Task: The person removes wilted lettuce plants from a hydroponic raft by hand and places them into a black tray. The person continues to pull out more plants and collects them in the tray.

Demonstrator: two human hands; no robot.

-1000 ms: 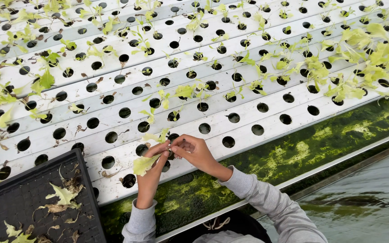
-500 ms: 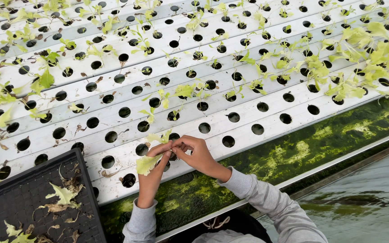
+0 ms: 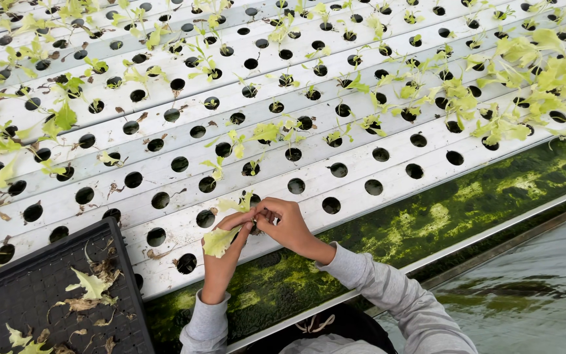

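The left hand (image 3: 227, 252) grips a small green plant (image 3: 219, 240) over the white tray with holes (image 3: 355, 167). The right hand (image 3: 286, 224) pinches the plant's stem, just beside the left fingers

Both arms wear light grey long sleeves (image 3: 388, 288) — soft knit, faintly striped, snug ribbed cuffs.

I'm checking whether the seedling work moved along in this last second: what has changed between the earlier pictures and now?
Almost nothing. Both hands stay together over the same hole in the white channel; the left hand still pinches the pale green leaf, and the right hand keeps its fingertips at the seedling's base, shifted only slightly. Nothing was picked up or let go. The black tray with its leaf scraps and the planted seedlings are as before.
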